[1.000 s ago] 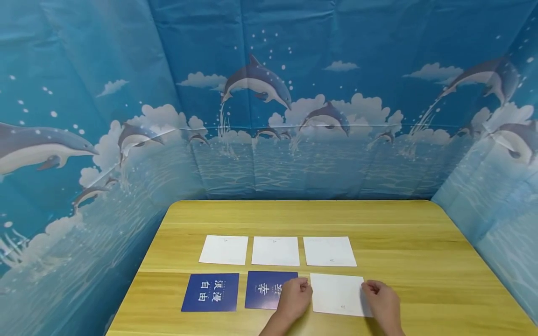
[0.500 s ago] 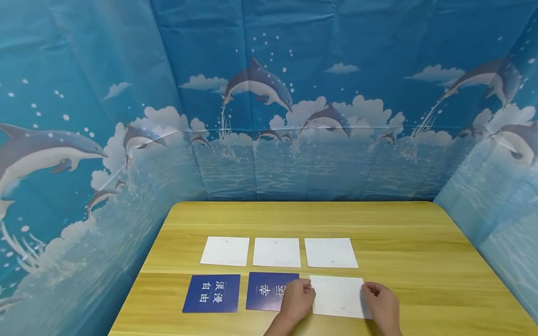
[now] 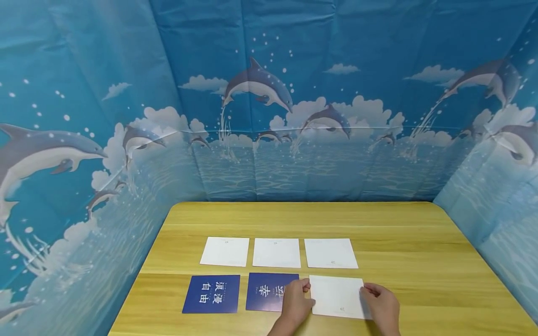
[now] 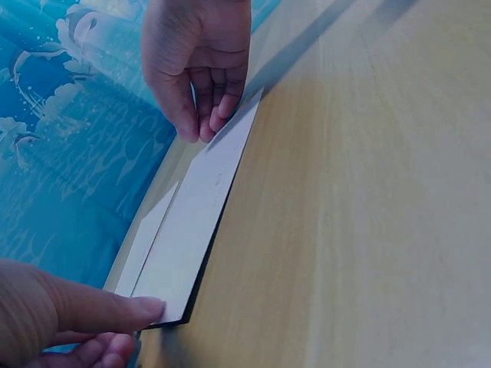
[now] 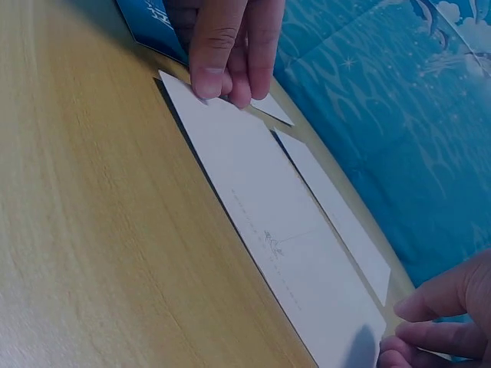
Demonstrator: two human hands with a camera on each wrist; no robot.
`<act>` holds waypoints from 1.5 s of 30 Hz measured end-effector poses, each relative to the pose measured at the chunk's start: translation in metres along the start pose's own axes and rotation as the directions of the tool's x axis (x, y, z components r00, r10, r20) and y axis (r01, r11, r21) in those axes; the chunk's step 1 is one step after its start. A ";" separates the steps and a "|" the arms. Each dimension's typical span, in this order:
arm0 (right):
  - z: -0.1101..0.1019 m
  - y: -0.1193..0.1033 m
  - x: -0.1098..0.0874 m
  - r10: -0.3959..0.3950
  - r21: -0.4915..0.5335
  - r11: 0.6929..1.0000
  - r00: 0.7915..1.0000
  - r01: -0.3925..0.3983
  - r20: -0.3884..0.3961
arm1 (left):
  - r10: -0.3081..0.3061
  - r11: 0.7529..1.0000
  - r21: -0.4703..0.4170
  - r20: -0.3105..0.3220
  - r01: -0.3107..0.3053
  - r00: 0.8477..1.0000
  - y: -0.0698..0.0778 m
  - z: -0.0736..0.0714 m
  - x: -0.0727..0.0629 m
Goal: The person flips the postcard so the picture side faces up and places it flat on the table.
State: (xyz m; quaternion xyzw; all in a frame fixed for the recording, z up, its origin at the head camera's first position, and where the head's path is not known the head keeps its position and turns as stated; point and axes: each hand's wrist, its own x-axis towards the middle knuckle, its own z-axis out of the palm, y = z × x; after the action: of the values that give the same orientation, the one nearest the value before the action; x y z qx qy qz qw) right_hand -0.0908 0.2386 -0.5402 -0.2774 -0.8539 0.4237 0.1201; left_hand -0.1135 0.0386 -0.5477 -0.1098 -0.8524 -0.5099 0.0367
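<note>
A white postcard with faint print lies at the front right of two rows of cards, a thin shadow along its near edge. My left hand pinches its left edge, the thumb on the upper face in the left wrist view and the other fingers curled below. At the right edge, my right hand holds the card between thumb and fingers. Under the left hand's fingers, one side of a dark blue card with white characters is covered. Another blue card lies left of it.
Behind them sits a row of white cards: a left one, a middle one and a right one. All rest on a yellow wood-grain table. A blue dolphin-print curtain surrounds its back and sides.
The left hand's fingers have shifted slightly along the postcard's left edge, the thumb now lower. The right hand and cards stay nearly in place; the view has tilted slightly.
</note>
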 end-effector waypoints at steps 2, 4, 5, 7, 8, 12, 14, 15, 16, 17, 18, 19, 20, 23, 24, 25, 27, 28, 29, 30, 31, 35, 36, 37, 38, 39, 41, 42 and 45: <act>-0.001 0.000 0.000 0.016 0.007 1.000 1.000 -0.017 0.009 | 0.003 1.000 -0.006 -0.012 -0.003 1.000 0.000 0.001 0.000; -0.002 0.000 0.000 0.034 0.011 0.999 0.999 -0.035 0.008 | 0.000 1.000 -0.026 -0.024 -0.001 1.000 0.000 0.002 0.001; -0.003 0.000 0.000 0.043 0.019 0.999 0.999 -0.043 0.009 | -0.003 0.999 -0.048 -0.030 0.002 1.000 0.000 0.003 0.001; -0.004 0.000 0.000 0.056 0.032 0.998 0.998 -0.056 0.008 | -0.005 0.996 -0.090 -0.037 0.001 0.999 -0.001 0.003 0.002; -0.005 0.000 0.000 0.061 0.043 0.997 0.998 -0.061 0.008 | -0.007 0.994 -0.111 -0.036 0.002 0.999 -0.001 0.004 0.002; -0.007 0.000 0.000 0.073 0.091 0.993 0.997 -0.074 0.019 | -0.013 0.985 -0.172 -0.029 0.008 1.000 -0.002 0.004 0.003; -0.008 0.000 0.001 0.087 0.110 0.990 0.996 -0.088 0.021 | -0.018 0.982 -0.191 -0.024 0.013 1.000 -0.002 0.005 0.004; -0.008 0.000 0.001 0.092 0.117 0.989 0.996 -0.094 0.023 | -0.020 0.980 -0.199 -0.021 0.015 1.000 -0.002 0.005 0.004; -0.008 0.000 0.002 0.099 0.119 0.988 0.995 -0.101 0.021 | -0.018 0.979 -0.204 -0.020 0.014 1.000 -0.002 0.005 0.005; -0.008 0.000 0.002 0.106 0.125 0.986 0.994 -0.108 0.024 | -0.019 0.978 -0.209 -0.018 0.015 1.000 -0.002 0.005 0.005; -0.008 0.000 0.003 0.113 0.130 0.985 0.993 -0.115 0.026 | -0.016 0.978 -0.210 -0.018 0.012 1.000 -0.002 0.005 0.006; -0.009 0.000 0.003 0.113 0.136 0.984 0.993 -0.116 0.027 | -0.015 0.978 -0.209 -0.018 0.011 1.000 -0.002 0.005 0.006; -0.009 0.000 0.003 0.111 0.140 0.984 0.993 -0.114 0.027 | -0.010 0.978 -0.207 -0.020 0.006 1.000 -0.002 0.005 0.007; -0.009 0.001 0.003 0.096 0.149 0.984 0.995 -0.099 0.024 | 0.003 0.979 -0.203 -0.034 -0.010 0.999 -0.002 0.005 0.008; -0.009 0.001 0.003 0.089 0.153 0.984 0.996 -0.092 0.025 | 0.009 0.979 -0.202 -0.042 -0.017 0.999 -0.002 0.005 0.008; -0.009 0.001 0.003 0.080 0.157 0.984 0.996 -0.084 0.027 | 0.014 0.979 -0.202 -0.050 -0.024 0.999 -0.002 0.005 0.008; -0.009 0.002 0.003 0.071 0.163 0.984 0.997 -0.075 0.031 | 0.025 0.978 -0.204 -0.065 -0.037 0.998 -0.002 0.005 0.009; -0.009 0.001 0.003 0.067 0.169 0.983 0.997 -0.072 0.036 | 0.031 0.978 -0.204 -0.071 -0.045 0.997 -0.003 0.005 0.009; -0.009 0.001 0.003 0.065 0.172 0.983 0.997 -0.071 0.040 | 0.035 0.978 -0.202 -0.076 -0.050 0.997 -0.003 0.006 0.009; -0.009 0.001 0.003 0.060 0.173 0.983 0.997 -0.066 0.039 | 0.042 0.978 -0.200 -0.080 -0.057 0.996 -0.003 0.006 0.009; -0.009 0.000 0.003 0.060 0.170 0.983 0.997 -0.066 0.040 | 0.048 0.978 -0.196 -0.083 -0.064 0.995 -0.003 0.006 0.009; -0.012 -0.002 0.002 0.033 0.162 0.986 0.999 -0.040 0.043 | 0.071 0.977 -0.193 -0.091 -0.088 0.993 -0.001 0.005 0.008; -0.013 -0.003 0.001 0.021 0.161 0.987 0.999 -0.028 0.046 | 0.078 0.976 -0.197 -0.094 -0.096 0.993 -0.001 0.004 0.008; -0.014 -0.003 0.001 0.013 0.160 0.987 0.999 -0.022 0.052 | 0.084 0.974 -0.201 -0.096 -0.102 0.992 0.000 0.004 0.009; -0.014 -0.003 0.001 0.001 0.162 0.987 0.998 -0.010 0.058 | 0.088 0.973 -0.205 -0.095 -0.106 0.992 0.000 0.004 0.009; -0.015 -0.004 0.001 -0.006 0.162 0.987 0.998 -0.005 0.067 | 0.097 0.972 -0.203 -0.099 -0.115 0.990 0.000 0.003 0.009; -0.016 -0.003 0.001 -0.022 0.163 0.987 0.996 0.008 0.085 | 0.112 0.971 -0.202 -0.104 -0.131 0.988 0.000 0.003 0.010; -0.016 -0.003 0.001 -0.029 0.160 0.987 0.995 0.015 0.090 | 0.120 0.970 -0.197 -0.108 -0.139 0.987 0.000 0.003 0.010; -0.018 -0.002 0.002 -0.051 0.141 0.989 0.994 0.036 0.100 | 0.133 0.973 -0.174 -0.115 -0.152 0.984 0.000 0.003 0.011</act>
State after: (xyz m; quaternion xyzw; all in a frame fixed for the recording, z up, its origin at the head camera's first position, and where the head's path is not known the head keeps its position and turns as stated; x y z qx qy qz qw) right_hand -0.0854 0.2502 -0.5279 -0.2272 -0.8332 0.4933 0.1039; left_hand -0.1238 0.0423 -0.5474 -0.1476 -0.7891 -0.5866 0.1067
